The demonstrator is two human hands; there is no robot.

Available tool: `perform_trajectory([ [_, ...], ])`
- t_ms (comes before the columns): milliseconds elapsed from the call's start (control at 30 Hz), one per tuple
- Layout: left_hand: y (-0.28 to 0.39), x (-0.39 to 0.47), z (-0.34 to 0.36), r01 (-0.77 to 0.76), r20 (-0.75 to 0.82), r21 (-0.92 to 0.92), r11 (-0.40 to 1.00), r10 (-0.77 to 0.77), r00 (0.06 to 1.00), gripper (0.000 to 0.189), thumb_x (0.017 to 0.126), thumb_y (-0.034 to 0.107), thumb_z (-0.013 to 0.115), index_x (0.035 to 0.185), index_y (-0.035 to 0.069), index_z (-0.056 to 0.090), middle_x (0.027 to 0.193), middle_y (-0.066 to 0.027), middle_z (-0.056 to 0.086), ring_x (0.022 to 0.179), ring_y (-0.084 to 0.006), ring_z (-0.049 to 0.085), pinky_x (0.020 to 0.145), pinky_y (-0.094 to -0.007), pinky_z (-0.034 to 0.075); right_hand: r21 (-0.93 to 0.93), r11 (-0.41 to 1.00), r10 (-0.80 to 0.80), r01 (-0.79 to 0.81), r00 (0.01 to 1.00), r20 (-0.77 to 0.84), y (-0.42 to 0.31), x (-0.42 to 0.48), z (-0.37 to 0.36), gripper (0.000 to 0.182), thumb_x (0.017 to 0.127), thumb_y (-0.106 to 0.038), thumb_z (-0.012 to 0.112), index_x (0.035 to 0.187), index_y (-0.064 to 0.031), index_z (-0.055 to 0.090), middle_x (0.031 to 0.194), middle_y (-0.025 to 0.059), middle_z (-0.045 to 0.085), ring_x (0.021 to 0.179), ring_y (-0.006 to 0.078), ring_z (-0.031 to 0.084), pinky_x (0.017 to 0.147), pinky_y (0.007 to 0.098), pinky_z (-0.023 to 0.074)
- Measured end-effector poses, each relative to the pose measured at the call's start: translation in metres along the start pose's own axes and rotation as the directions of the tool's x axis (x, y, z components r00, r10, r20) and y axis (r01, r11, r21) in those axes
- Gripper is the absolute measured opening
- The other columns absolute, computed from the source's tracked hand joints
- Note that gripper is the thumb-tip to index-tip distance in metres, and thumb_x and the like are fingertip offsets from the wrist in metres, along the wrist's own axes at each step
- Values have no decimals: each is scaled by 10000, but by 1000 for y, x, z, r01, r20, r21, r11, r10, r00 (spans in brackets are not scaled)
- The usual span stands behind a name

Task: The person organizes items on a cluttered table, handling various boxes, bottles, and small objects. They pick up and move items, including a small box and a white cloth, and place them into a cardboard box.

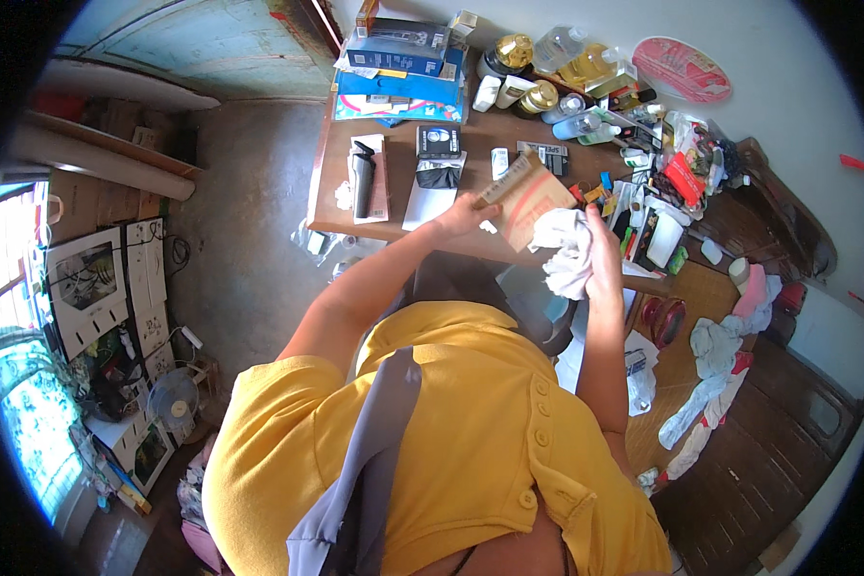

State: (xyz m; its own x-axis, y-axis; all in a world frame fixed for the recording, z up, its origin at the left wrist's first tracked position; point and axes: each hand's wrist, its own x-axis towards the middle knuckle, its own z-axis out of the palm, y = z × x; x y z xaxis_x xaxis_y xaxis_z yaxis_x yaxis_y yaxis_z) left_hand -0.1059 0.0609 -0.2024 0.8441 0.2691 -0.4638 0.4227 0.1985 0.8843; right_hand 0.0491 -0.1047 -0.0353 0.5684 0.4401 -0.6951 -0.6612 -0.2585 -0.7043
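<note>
My left hand [466,217] grips the left edge of a tan cardboard box [536,205], which is tilted above the front edge of the wooden desk [374,229]. Bunched in my right hand [605,252] is a white cloth [567,248], close to the box's right side. A black hair clipper [363,180] lies on a flat pinkish box at the desk's left. To its right, a small black box [438,142] stands behind a white open carton [435,191] with dark material in it. A grey printed box [545,156] is partly hidden behind the tan box.
Stacked boxes and folders [399,65] occupy the back left. Bottles and gold-lidded jars [536,97] crowd the wall side. Pens and small items [637,223] clutter the right. Clothes [713,345] lie on a woven mat at right; a fan [173,403] stands at left.
</note>
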Motion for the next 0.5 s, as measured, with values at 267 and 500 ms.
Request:
perform_trajectory([
  [267,-35,23,-28,154,68,-636,756,-143,987,497,868,291,692,1269,55,517,1168,-54,606,1066,-166,560,957,-338,406,38,998,-37,45,978,-205,5,-22,-32,398,922,-374,602,981,16,651,859,92,693,656,155,663,563,272,530],
  [500,-57,27,-42,155,141,-819,553,-69,988,529,848,267,687,1299,73,490,1215,-47,583,1161,-192,492,1023,-369,322,30,996,-69,80,959,-275,14,-34,-30,371,926,-361,598,961,6,644,842,90,688,657,156,664,578,273,534],
])
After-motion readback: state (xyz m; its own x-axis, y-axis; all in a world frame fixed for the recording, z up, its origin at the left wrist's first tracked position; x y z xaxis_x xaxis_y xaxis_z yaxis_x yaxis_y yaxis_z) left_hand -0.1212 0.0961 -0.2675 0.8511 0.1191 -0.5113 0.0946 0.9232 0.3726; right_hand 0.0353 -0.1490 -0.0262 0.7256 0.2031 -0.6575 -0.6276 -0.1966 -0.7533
